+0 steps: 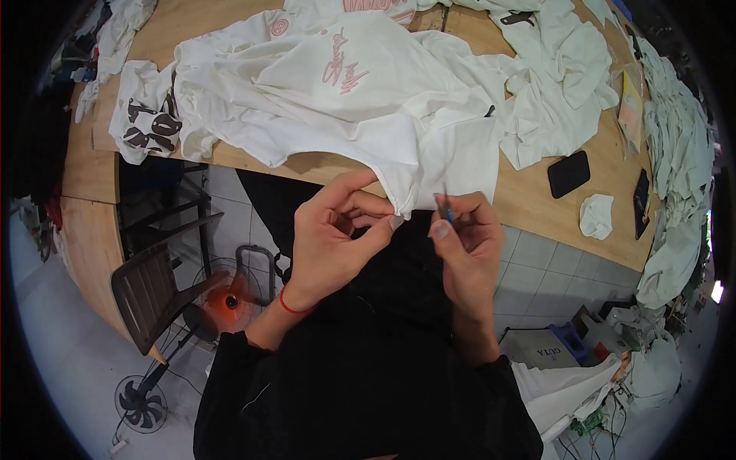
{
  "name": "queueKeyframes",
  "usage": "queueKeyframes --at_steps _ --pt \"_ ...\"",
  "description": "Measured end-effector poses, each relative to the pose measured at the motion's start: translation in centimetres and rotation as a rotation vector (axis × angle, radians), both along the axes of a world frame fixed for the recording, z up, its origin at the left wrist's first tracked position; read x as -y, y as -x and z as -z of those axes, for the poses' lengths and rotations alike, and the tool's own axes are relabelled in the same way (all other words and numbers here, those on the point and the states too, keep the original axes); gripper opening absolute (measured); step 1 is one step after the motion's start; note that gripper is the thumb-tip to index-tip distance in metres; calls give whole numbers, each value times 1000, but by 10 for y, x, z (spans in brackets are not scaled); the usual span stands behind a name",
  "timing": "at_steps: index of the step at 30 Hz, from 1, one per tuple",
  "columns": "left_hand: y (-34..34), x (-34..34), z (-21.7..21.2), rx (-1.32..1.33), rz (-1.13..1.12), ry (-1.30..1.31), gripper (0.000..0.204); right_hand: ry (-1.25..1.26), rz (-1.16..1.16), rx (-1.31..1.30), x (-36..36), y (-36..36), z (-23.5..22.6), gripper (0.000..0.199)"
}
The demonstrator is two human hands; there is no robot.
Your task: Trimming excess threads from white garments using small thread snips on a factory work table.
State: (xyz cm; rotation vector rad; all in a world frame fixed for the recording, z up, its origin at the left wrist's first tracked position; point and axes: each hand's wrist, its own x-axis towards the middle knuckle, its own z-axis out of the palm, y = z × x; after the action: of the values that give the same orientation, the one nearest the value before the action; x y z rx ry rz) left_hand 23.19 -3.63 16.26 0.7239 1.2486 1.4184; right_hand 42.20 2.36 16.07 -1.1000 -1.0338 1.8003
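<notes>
A white garment [264, 96] with pink outlined lettering is spread over the wooden table, and one edge of it hangs off the front toward me. My left hand [341, 230], with a red cord at the wrist, pinches the hem of that hanging edge between thumb and fingers. Just right of the pinched hem, my right hand [471, 241] grips a slim pointed tool [448, 213] with a blue part and a dark tip. The tip points up beside the cloth, and the fingers hide much of the tool, so its kind is unclear.
More white cloth [556, 84] covers the table's right side. A black phone [569, 174] and a white scrap [596, 216] lie near the front right edge. Left below stand a brown chair [157, 280] and a fan [141, 403]. A box [540, 347] sits on the floor at right.
</notes>
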Motion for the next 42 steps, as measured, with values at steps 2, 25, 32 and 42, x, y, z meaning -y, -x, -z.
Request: queueKeyframes --at_steps 2,25,32,42 --pt "0 1 0 13 1 6 57 -63 57 -28 -7 -4 -4 32" --pt "-3 4 21 -36 14 31 53 -106 -205 -12 -6 24 15 4" --pt "-5 1 17 -157 -30 12 50 -220 -249 -44 -3 29 15 13" --pt "22 -1 17 -10 -81 63 55 -567 -60 598 -43 -17 42 17"
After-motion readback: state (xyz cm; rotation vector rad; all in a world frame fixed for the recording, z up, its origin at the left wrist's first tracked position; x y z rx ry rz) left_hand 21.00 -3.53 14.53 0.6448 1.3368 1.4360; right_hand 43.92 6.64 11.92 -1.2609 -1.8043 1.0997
